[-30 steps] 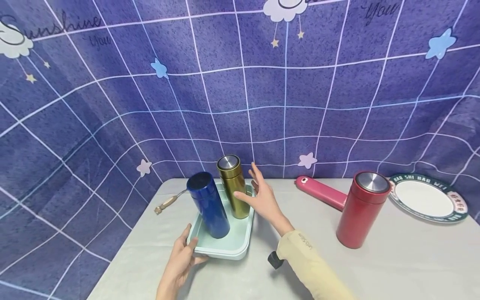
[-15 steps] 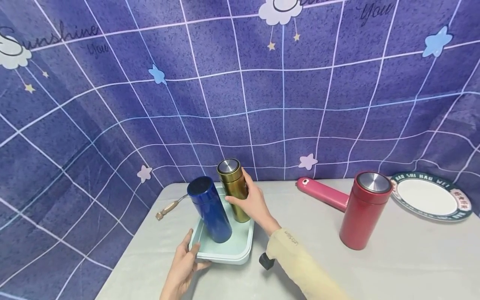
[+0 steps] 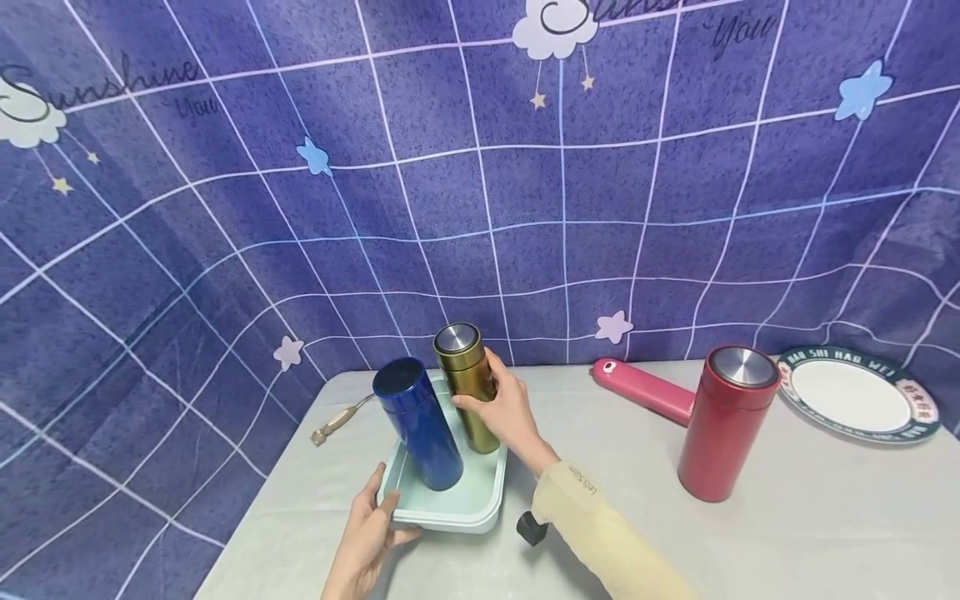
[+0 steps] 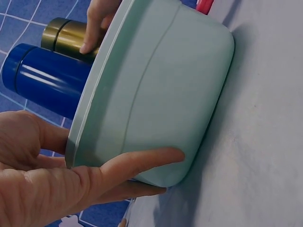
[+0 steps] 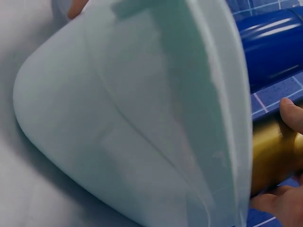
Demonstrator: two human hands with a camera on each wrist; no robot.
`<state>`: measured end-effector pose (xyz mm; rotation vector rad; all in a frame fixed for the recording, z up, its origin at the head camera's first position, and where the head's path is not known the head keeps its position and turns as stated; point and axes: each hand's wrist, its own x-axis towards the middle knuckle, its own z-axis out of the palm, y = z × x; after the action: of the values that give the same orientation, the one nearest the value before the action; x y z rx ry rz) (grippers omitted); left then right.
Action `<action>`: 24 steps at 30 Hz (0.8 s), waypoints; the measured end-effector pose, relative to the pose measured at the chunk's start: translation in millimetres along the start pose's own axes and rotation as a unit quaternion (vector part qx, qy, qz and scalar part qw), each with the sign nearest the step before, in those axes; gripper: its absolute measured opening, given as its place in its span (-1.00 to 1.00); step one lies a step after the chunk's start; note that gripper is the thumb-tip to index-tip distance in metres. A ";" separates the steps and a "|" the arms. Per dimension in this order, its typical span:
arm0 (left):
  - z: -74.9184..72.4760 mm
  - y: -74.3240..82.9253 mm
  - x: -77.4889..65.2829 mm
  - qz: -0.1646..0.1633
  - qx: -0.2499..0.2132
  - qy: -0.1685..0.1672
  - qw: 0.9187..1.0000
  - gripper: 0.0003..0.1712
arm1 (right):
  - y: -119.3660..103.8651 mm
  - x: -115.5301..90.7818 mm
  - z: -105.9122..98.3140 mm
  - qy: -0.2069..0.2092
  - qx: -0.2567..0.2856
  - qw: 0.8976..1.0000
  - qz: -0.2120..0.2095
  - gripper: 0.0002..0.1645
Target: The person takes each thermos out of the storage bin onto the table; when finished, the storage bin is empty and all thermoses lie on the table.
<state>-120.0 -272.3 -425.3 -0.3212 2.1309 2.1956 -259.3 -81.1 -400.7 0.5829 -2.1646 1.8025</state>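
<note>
A pale green plastic tub [image 3: 450, 523] stands on the table, holding a blue thermos [image 3: 420, 425] and a gold thermos [image 3: 459, 363] with a steel-topped lid. My left hand [image 3: 363, 537] grips the tub's near left corner; the left wrist view shows its fingers spread against the tub's outer wall [image 4: 161, 94]. My right hand [image 3: 510, 412] wraps round the gold thermos from the right, thumb in front and fingers behind. In the right wrist view the tub wall hides the lower part of the gold thermos [image 5: 274, 156].
To the right stands a red thermos [image 3: 727, 429]. Behind it lie a long pink object with an eye [image 3: 645, 389] and a green-rimmed white plate [image 3: 847, 393]. A wooden-handled tool [image 3: 334, 423] lies left of the tub. A patterned blue curtain [image 3: 525, 192] hangs behind the table.
My right hand, earlier spread just right of the gold thermos, has moved left and taken hold of it. My left hand keeps its hold on the tub corner.
</note>
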 end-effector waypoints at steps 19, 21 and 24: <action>-1.1 -0.2 -1.4 -0.001 -0.007 -0.004 1.000 -0.27 | -52.5 -4.9 -23.3 0.031 0.032 0.998 -0.039 -0.07; -1.4 -0.9 -1.6 0.000 -0.008 -0.002 1.000 -0.28 | -57.6 -5.9 -26.2 0.038 0.035 0.998 -0.042 -0.11; -1.6 -1.8 -1.3 0.002 -0.009 -0.004 1.000 -0.27 | -63.9 -7.3 -30.9 0.048 0.036 0.997 -0.041 -0.15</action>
<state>-118.2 -273.6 -426.8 -0.3102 2.1107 2.2157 -224.8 -59.3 -342.3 0.5805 -1.9904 1.8333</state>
